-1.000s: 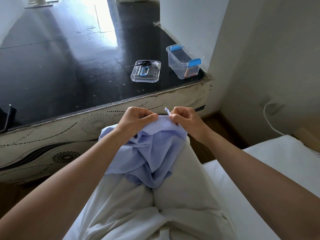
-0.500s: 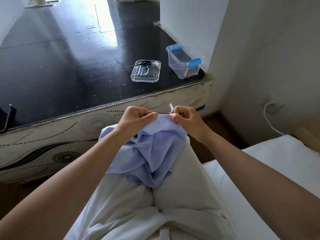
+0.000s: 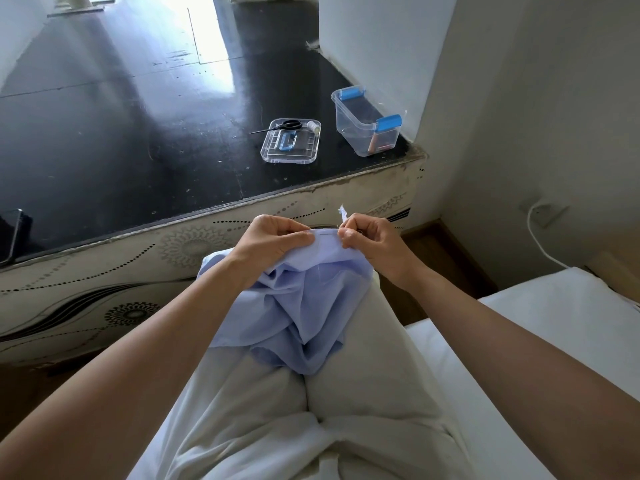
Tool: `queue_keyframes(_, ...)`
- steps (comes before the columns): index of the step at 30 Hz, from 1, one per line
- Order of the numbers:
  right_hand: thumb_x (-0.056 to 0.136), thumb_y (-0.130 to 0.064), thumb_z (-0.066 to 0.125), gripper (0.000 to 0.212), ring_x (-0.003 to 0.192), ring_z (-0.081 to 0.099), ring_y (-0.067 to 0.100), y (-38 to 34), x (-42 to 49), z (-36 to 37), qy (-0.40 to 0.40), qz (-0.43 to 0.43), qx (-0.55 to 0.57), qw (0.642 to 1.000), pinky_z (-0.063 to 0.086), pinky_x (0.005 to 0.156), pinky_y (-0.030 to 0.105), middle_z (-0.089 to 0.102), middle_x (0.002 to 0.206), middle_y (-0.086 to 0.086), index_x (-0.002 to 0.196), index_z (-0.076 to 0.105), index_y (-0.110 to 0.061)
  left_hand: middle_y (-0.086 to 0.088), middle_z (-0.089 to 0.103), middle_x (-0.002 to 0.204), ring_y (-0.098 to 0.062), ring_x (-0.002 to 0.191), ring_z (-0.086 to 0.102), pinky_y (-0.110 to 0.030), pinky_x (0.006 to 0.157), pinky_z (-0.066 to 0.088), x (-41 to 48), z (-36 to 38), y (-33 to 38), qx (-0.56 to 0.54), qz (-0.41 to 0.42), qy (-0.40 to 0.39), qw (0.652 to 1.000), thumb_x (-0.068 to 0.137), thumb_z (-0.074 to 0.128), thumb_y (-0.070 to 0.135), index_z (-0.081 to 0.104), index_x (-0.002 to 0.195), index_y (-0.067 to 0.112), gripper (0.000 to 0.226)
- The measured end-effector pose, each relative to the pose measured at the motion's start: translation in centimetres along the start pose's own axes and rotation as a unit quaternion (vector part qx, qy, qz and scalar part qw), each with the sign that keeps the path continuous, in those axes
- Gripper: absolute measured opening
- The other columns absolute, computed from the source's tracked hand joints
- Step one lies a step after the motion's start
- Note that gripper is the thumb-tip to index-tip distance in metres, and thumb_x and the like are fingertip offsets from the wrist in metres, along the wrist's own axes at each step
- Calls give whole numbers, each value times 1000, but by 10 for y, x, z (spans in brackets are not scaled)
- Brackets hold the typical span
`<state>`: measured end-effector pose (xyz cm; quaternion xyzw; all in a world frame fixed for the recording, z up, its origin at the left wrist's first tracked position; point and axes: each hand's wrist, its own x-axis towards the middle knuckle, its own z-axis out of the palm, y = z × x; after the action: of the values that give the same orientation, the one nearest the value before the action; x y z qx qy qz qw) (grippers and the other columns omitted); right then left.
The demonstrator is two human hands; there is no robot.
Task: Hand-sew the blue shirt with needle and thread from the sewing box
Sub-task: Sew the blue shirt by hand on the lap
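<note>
Blue shirt (image 3: 304,306) lay bunched on the lap of a seated person in pale trousers (image 3: 346,393), its folded top edge raised between two hands in the head-camera view. The left hand (image 3: 273,237) pinched the edge with thumb and curled fingers. The right hand (image 3: 367,237) pinched it just beside, leaving a short stretch of hem between them. A white tuft (image 3: 343,213) stood above the right knuckles, and the curled fingers hid any needle.

Beyond the hands, one clear sewing box (image 3: 363,126) with two blue latches sat open near the corner of the black table (image 3: 104,133). One clear tray (image 3: 291,142) lay beside it, carrying one pair of scissors (image 3: 287,125) and one white spool (image 3: 313,125). One phone (image 3: 14,233) lay at the left edge, and one white cable (image 3: 540,237) ran down the wall to the white bed (image 3: 554,323).

Against the frame a second earlier, the tuft stood slightly higher and further right. Box and tray had not moved.
</note>
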<state>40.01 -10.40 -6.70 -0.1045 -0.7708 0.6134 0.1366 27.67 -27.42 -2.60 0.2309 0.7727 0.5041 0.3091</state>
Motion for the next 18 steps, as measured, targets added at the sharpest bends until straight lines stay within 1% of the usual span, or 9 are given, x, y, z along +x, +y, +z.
queue_keyframes(3,101,-16,50,24,78,57,14,-3,-3,-2,-27,20,19,999,49,72,30,56,80,7,79,60,-8,-11,75,91,-14,78,64,-29,74,54,0,-1,1,-1,0,-19,1000,86,72,17,78,93,12,10)
queue_keyframes(4,101,-17,49,25,78,57,12,-3,-3,-2,-36,26,28,999,49,72,27,57,80,4,79,59,-11,-13,74,92,-14,78,63,-29,74,53,-1,-2,2,-5,2,-22,1000,87,71,16,77,94,11,11)
queue_keyframes(6,101,-19,50,26,78,55,15,-3,-3,-3,-48,32,50,997,46,72,26,56,79,6,78,58,-10,-15,73,92,-15,78,61,-29,73,51,-2,-2,2,-16,5,-29,999,88,70,15,76,95,9,12)
queue_keyframes(9,96,-29,53,28,81,50,25,-1,-1,-5,-64,39,77,994,43,74,29,54,83,14,82,58,-5,-16,71,93,-16,80,60,-31,74,50,-3,-4,3,-31,9,-58,998,89,69,16,77,96,10,12)
queue_keyframes(11,94,-34,53,32,83,51,26,-1,-1,-6,-79,46,93,991,45,75,28,54,86,15,86,58,-3,-14,71,92,-17,80,60,-32,73,48,-4,-6,3,-37,12,-81,996,90,67,17,78,94,13,11)
queue_keyframes(13,91,-47,60,43,85,52,27,-2,-1,-6,-95,48,113,988,47,75,28,54,88,17,88,59,-3,-13,69,90,-17,80,58,-29,70,47,-4,-8,2,-40,15,-98,994,92,66,17,78,93,13,13)
queue_keyframes(15,82,-59,65,52,86,52,28,-3,0,-6,-111,53,131,984,48,75,28,53,89,17,87,59,-7,-12,66,89,-18,80,56,-27,69,45,-5,-9,2,-41,23,-118,992,92,64,17,77,92,10,14)
queue_keyframes(16,79,-61,66,54,86,52,28,-3,0,-5,-120,58,142,981,49,75,27,52,89,17,87,59,-9,-13,65,89,-18,81,55,-27,70,45,-5,-9,2,-43,26,-127,991,92,64,18,76,92,9,15)
queue_keyframes(18,78,-60,68,53,84,54,23,-4,1,-4,-137,64,168,974,50,74,26,54,88,14,88,57,-8,-12,65,87,-18,80,57,-26,70,46,-5,-8,4,-53,22,-140,989,92,64,20,77,92,11,15)
